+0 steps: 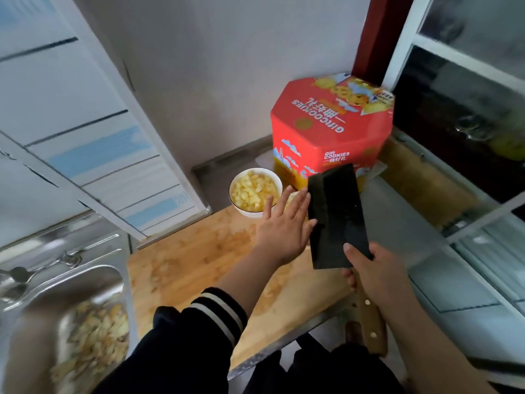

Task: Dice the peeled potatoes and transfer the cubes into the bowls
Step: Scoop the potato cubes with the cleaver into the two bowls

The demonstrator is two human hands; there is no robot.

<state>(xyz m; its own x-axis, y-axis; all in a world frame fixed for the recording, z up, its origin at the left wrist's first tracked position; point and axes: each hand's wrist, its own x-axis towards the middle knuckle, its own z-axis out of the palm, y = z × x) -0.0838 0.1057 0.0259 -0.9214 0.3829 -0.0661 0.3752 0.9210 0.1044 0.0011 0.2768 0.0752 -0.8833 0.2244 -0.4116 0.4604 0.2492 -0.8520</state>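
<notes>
My right hand point(375, 274) grips the wooden handle of a black cleaver point(336, 214), its broad blade raised flat above the wooden cutting board point(193, 265). With straight fingers, my left hand point(284, 226) lies against the blade's left side. Just beyond the left fingers stands a white bowl point(277, 182) filled with yellow potato cubes point(251, 191), at the board's far edge. Whatever lies between the left hand and the blade is hidden. Small potato scraps dot the board.
A red cookie tin point(332, 129) stands behind the bowl against the wall. A steel sink point(56, 280) at the left holds potato peelings point(93, 339). A window frame and sill point(454, 194) run along the right. White cabinet doors point(71, 123) hang at the upper left.
</notes>
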